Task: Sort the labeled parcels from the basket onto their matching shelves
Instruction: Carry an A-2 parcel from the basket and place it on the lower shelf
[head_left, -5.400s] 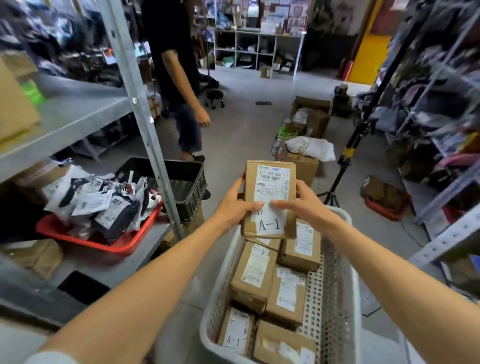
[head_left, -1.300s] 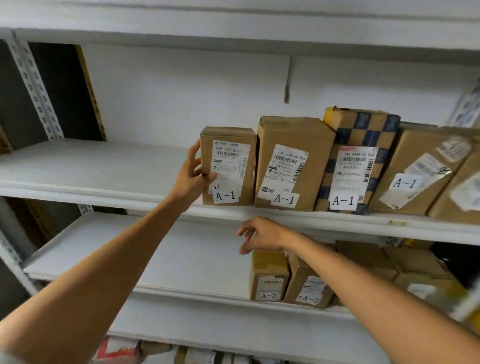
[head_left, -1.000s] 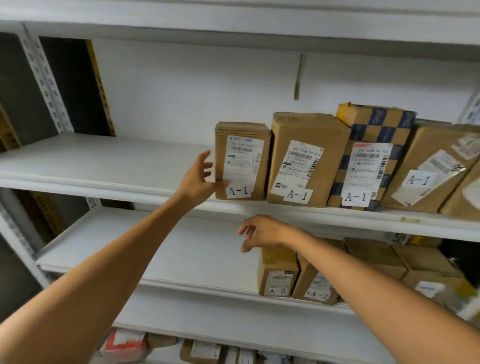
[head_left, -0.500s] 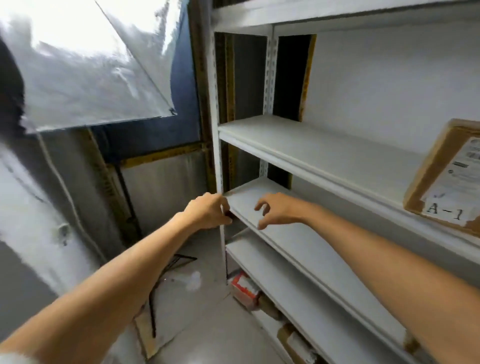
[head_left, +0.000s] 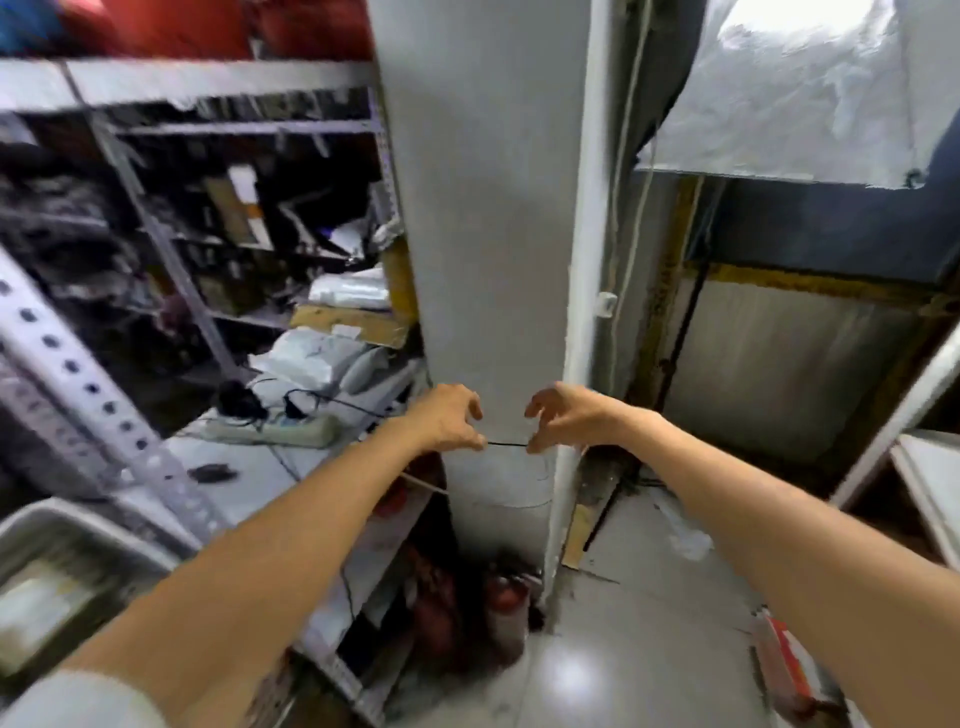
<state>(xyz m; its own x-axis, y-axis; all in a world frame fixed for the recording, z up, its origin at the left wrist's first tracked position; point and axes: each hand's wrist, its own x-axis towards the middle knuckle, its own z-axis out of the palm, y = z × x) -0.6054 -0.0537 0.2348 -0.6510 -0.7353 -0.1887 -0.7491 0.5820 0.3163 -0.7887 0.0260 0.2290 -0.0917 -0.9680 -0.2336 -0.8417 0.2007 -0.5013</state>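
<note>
No parcel and no basket are in view. My left hand (head_left: 451, 418) and my right hand (head_left: 563, 418) hang in front of me at mid-frame, close together, fingers loosely curled, each holding nothing. Behind them stands a grey pillar (head_left: 483, 218). Only the corner of the white parcel shelf (head_left: 930, 478) shows at the right edge.
A metal rack (head_left: 171, 249) packed with bags and boxes fills the left. On its lower board lie a power strip (head_left: 270, 434) and cables. Red fire extinguishers (head_left: 506, 597) stand at the pillar's foot. A grey tray (head_left: 57, 566) sits low left. Bare floor (head_left: 649, 623) lies right.
The A-1 parcel was stood on the upper shelf and my left hand let go of it. The view has since swung left, from the white shelves to the pillar and cluttered rack.
</note>
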